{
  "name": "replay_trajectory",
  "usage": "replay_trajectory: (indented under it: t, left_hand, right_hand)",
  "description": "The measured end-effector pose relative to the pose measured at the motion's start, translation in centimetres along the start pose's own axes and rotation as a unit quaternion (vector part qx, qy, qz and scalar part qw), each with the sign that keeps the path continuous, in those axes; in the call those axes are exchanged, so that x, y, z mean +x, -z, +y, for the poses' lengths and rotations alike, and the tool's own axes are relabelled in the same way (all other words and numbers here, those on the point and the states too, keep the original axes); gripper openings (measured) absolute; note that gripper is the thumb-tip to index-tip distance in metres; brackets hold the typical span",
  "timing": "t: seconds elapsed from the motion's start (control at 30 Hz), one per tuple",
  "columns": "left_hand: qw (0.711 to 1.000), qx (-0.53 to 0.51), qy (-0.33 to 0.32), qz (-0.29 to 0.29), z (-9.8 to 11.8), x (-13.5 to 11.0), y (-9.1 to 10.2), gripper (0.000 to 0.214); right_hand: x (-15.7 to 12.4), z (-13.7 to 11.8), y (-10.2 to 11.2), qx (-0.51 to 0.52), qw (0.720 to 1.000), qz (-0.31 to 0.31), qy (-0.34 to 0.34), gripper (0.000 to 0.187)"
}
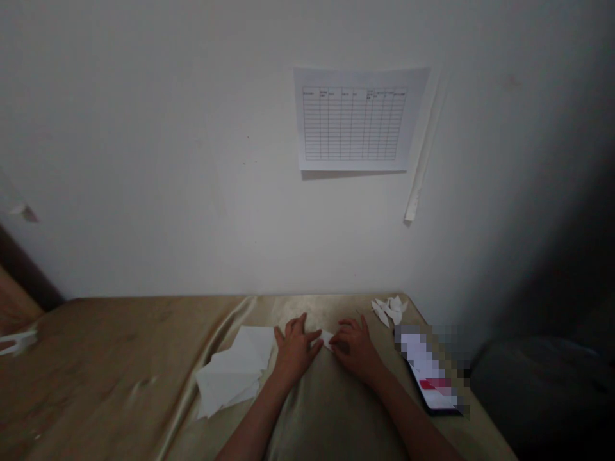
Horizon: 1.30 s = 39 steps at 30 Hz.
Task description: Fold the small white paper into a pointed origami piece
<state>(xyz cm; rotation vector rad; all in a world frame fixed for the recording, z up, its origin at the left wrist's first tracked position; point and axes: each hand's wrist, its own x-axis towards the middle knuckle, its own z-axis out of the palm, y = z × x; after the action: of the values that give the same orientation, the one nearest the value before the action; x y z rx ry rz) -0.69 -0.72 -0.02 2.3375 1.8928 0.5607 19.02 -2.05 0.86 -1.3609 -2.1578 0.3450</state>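
Note:
Between my two hands a small piece of folded white paper lies on the cloth-covered surface. My left hand has its thumb and forefinger closed at the paper's left edge, with its other fingers stretched forward. At the right edge the thumb and fingertips of my right hand pinch the paper, one finger raised. Just left of my left forearm rests a loose stack of white paper sheets, overlapping and askew. The paper's folds are too small to make out.
A shiny tan cloth covers the surface. Torn paper scraps lie by the far right corner, near a phone with a lit, partly blurred screen. A printed table sheet and a paper strip hang on the wall.

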Motion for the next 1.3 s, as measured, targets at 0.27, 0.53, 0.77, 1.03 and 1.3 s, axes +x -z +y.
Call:
replay_trajectory:
  t: [0.27,0.53,0.77,1.03,1.3]
  left_hand:
    - [1.0,-0.003,0.001,-0.01,0.4,-0.1,0.0,0.037]
    - [0.999,-0.001,0.0,-0.032,0.6,-0.2,0.1,0.041]
    - [0.999,-0.005,0.001,-0.032,0.6,-0.1,0.1,0.04]
    - [0.999,-0.033,-0.029,-0.031,0.2,-0.3,0.0,0.034]
    - [0.997,-0.051,-0.051,-0.041,0.1,0.0,0.3,0.026]
  right_hand:
    - [0.2,0.9,-0.6,-0.01,0.999,-0.014,-0.034,0.035]
    - [0.1,1.1,-0.6,0.003,0.999,-0.025,-0.035,0.03]
    - [0.0,1.1,-0.6,-0.008,0.999,-0.008,-0.035,0.023]
    - [0.0,1.4,-0.8,-0.014,1.0,-0.01,-0.022,0.028]
    - [0.0,1.5,-0.8,-0.011,0.999,-0.008,-0.039,0.028]
